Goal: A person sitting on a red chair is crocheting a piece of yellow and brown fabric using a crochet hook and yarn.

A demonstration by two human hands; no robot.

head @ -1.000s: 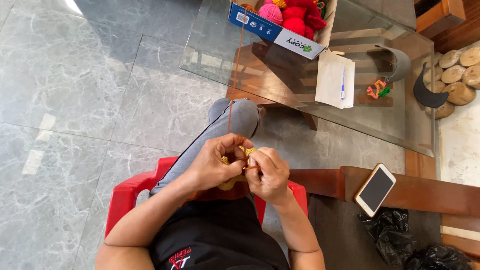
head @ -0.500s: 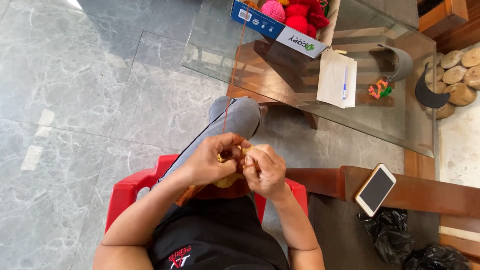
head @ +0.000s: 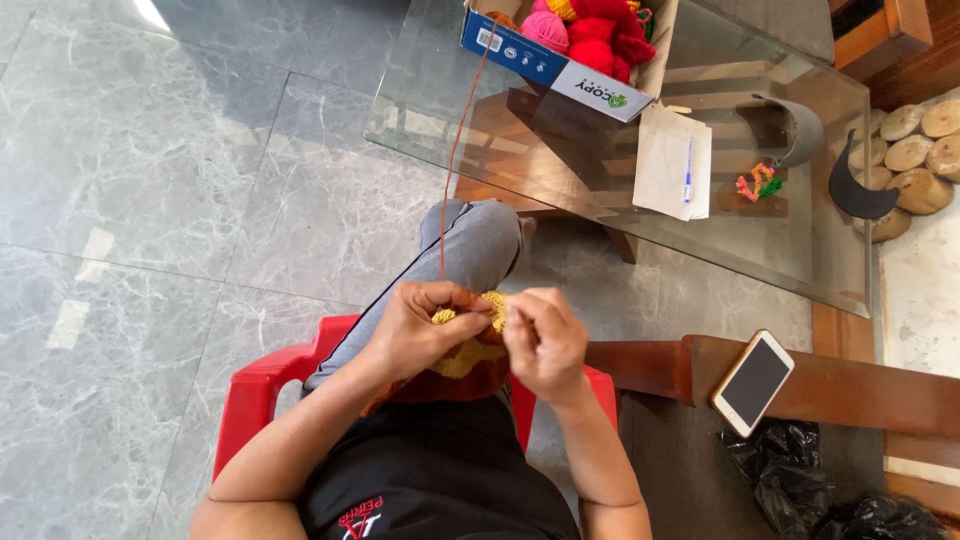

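We sit on a red plastic chair (head: pixel 262 385) with both hands close together over our lap. Our left hand (head: pixel 418 330) is curled shut around a yellow and brown crochet piece (head: pixel 468 358), which lies on our thigh and hangs a little below the hands. Our right hand (head: pixel 545 343) sits just beside it, its fingers bent and pinched in at the edge of the piece; whether it holds a hook we cannot tell. A thin brown yarn (head: pixel 457 150) runs up from our left hand to a cardboard box (head: pixel 545 65) of pink and red yarn balls (head: pixel 590 35) on the glass table (head: pixel 790 250). On that table also lie a white paper (head: pixel 672 160) with a blue pen (head: pixel 688 170). A phone (head: pixel 753 382) rests on the wooden bench (head: pixel 880 390) at our right.
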